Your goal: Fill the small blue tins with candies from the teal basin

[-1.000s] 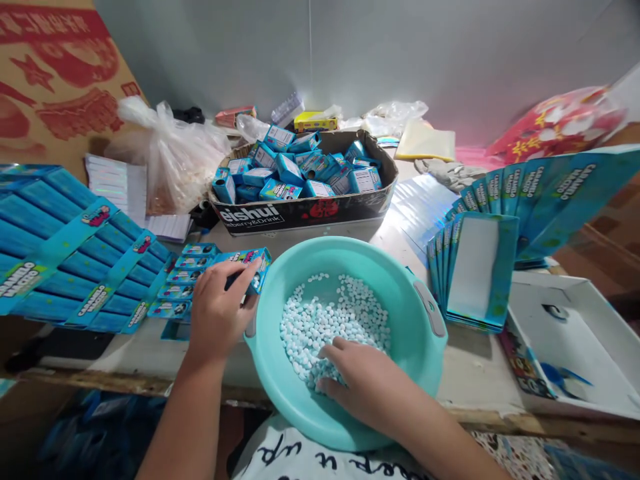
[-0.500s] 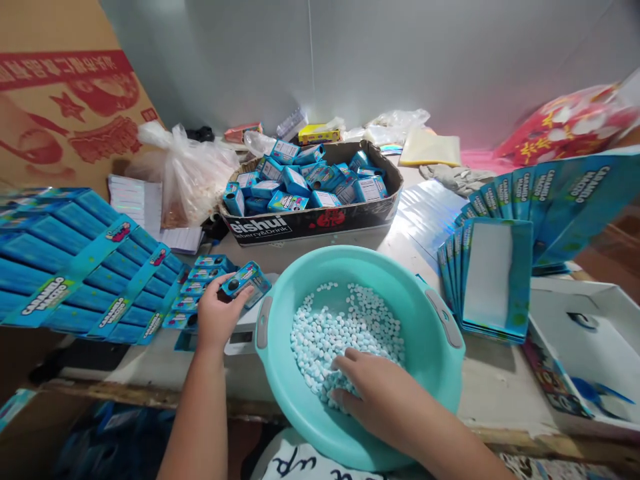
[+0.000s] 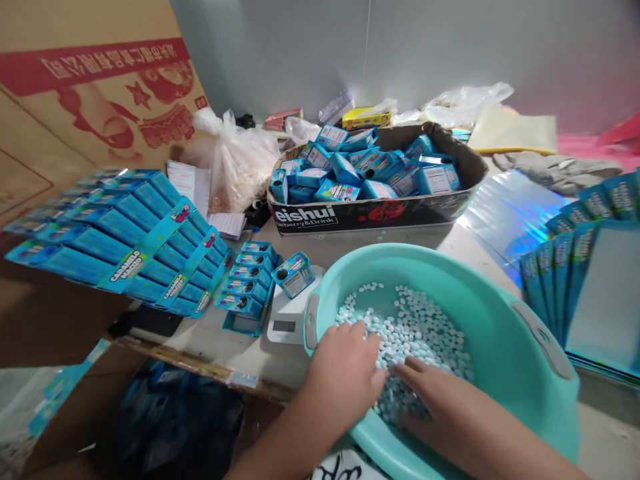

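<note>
Both my hands are inside a turquoise basin (image 3: 505, 320) with small pale blue and white candies (image 3: 425, 327) in it. My left hand (image 3: 345, 367) lies over the near left part of the candies, its fingers apart and touching them. Close beside it, my right hand (image 3: 440, 400) reaches into the candies with fingers apart; its fingertips are partly hidden. A small blue candy box (image 3: 295, 277) lies on a white kitchen scale (image 3: 285, 328) left of the basin. Several similar boxes stand in a row in a blue display tray (image 3: 245, 323) next to the scale.
Behind the basin stands a cardboard box (image 3: 345, 220) piled with small blue boxes. Stacked filled display trays (image 3: 150, 260) lean at left, near a large carton (image 3: 100, 100) and a plastic bag (image 3: 240, 160). Folded blue display trays (image 3: 560, 280) stand at right. Below the table edge is an open carton (image 3: 75, 413).
My left hand has let go of the small box, now on the scale, and moved right into the basin. My right hand stays among the candies. The view has turned left.
</note>
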### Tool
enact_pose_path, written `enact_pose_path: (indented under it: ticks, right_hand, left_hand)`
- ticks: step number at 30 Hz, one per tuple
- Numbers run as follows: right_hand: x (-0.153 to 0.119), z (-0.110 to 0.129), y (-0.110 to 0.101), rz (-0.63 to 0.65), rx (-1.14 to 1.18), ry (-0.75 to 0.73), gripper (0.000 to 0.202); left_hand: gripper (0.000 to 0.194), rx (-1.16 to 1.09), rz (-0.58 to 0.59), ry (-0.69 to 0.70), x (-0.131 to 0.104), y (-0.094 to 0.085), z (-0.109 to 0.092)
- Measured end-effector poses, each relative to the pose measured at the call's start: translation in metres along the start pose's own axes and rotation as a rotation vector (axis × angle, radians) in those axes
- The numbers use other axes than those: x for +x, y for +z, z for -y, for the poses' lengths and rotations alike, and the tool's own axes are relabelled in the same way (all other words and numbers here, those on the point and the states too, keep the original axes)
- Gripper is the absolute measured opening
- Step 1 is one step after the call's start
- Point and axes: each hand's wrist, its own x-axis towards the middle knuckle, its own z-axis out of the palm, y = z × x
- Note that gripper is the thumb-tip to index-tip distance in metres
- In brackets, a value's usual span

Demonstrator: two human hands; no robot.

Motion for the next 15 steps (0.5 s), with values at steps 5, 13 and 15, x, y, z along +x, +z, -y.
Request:
enact_pose_path:
  ticks: [5, 13, 15]
  right_hand:
    - [0.003, -0.005, 0.004, 0.03, -0.011, 0.095, 0.058]
    - [0.009, -0.007, 0.002, 0.002, 0.023, 0.007, 0.027]
    - [0.01, -0.006, 0.001, -0.006, 0.019, -0.02, 0.025]
  left_hand:
    - [0.022, 0.049, 0.313, -0.014, 0.007, -0.01, 0.006]
    - [0.019, -0.032, 0.291, 0.082, 0.004, -0.004, 0.012]
    - [0.019, -0.124, 0.136, 0.166, 0.002, -0.003, 0.016]
